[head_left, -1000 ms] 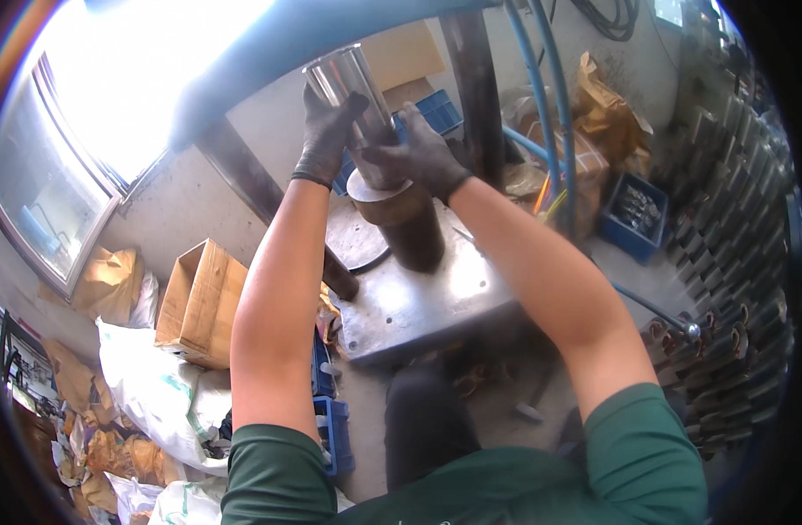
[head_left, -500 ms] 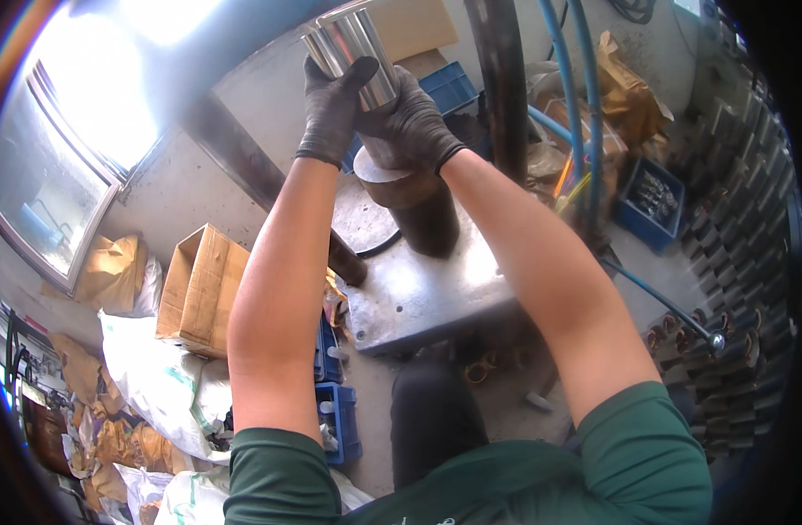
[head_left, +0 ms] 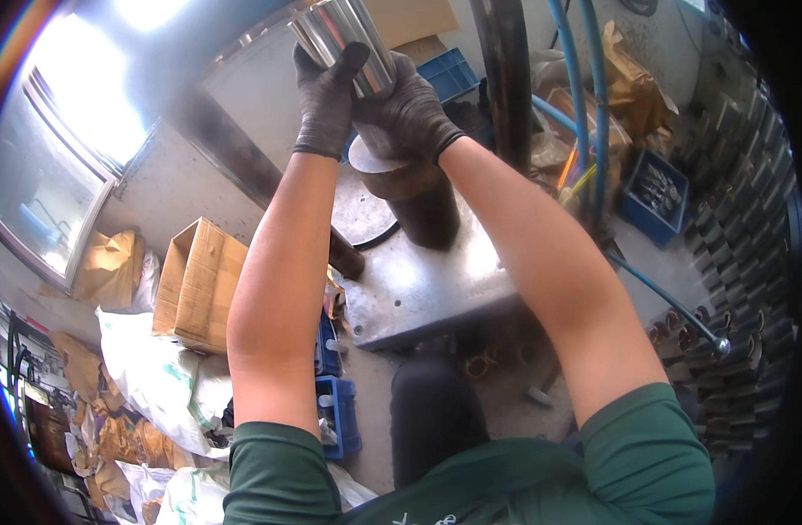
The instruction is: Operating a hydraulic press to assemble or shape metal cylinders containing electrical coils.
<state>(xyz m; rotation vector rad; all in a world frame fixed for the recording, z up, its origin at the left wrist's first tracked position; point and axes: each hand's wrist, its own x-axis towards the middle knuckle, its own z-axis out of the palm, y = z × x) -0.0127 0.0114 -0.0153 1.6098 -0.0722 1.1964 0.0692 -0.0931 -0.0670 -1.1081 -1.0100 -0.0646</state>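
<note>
Both my hands wear dark grey gloves and are raised at the top of the view. Between them is a shiny metal cylinder point(head_left: 366, 22), slightly tilted. My left hand point(head_left: 328, 101) grips its near left side, the thumb laid across the front. My right hand point(head_left: 408, 107) wraps its lower right side, with some fingers hidden behind the metal. Just under my hands stands a dark round post point(head_left: 425, 214) with a pale, flat metal top point(head_left: 370, 156). My gloves partly cover that top, and I cannot tell whether the cylinder touches anything beneath it.
The post rises from a thick metal plate point(head_left: 410, 306), with dark upright columns point(head_left: 509, 96) around it. Blue hoses point(head_left: 585, 96) hang at the right. Many stacked curved metal pieces point(head_left: 742, 236) line the far right. A cardboard box point(head_left: 204, 284) and white sacks point(head_left: 143, 359) stand left.
My hands and the cylinder sit slightly higher and further left in the picture. The surroundings have shifted a little as well. My hold on the cylinder looks the same.
</note>
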